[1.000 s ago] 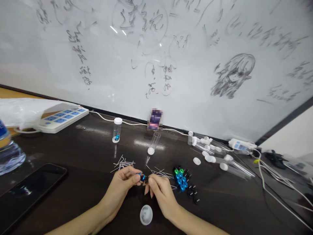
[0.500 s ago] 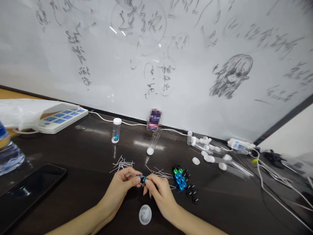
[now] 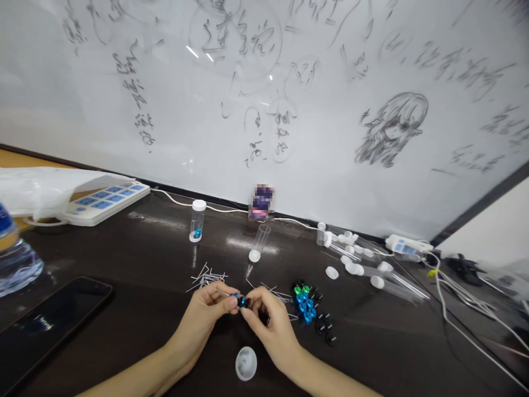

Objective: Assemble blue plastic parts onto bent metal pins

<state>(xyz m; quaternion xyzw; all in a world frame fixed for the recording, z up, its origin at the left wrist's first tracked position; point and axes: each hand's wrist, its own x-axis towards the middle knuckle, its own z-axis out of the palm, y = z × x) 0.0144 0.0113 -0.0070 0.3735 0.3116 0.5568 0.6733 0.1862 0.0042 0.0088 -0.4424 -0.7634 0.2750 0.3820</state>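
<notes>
My left hand [image 3: 206,311] pinches a small blue metallic ring-like part [image 3: 239,300], and a thin metal rod shows along its fingers. Against that part sits a small black piece [image 3: 247,302], gripped by the thumb and fingers of my right hand [image 3: 270,320]. The two pieces touch; whether they are joined I cannot tell. Right of my right hand lie loose blue parts [image 3: 306,307], green ones [image 3: 305,290] and black knobs with metal studs [image 3: 324,322]. Bent thin metal rods [image 3: 210,275] lie behind my hands. A small translucent cup [image 3: 246,364] stands in front, between my forearms.
A capped clear tube [image 3: 197,221] holds a blue part; another clear tube [image 3: 259,242] stands behind my hands. Tubes and white caps [image 3: 332,272] lie at right. Phone [image 3: 53,331], bottle [image 3: 19,259] and power strip [image 3: 109,204] are at left, cables [image 3: 467,298] at right.
My right fingers have shifted their hold and curled round the black piece, which shows more clearly. My left hand stays almost still.
</notes>
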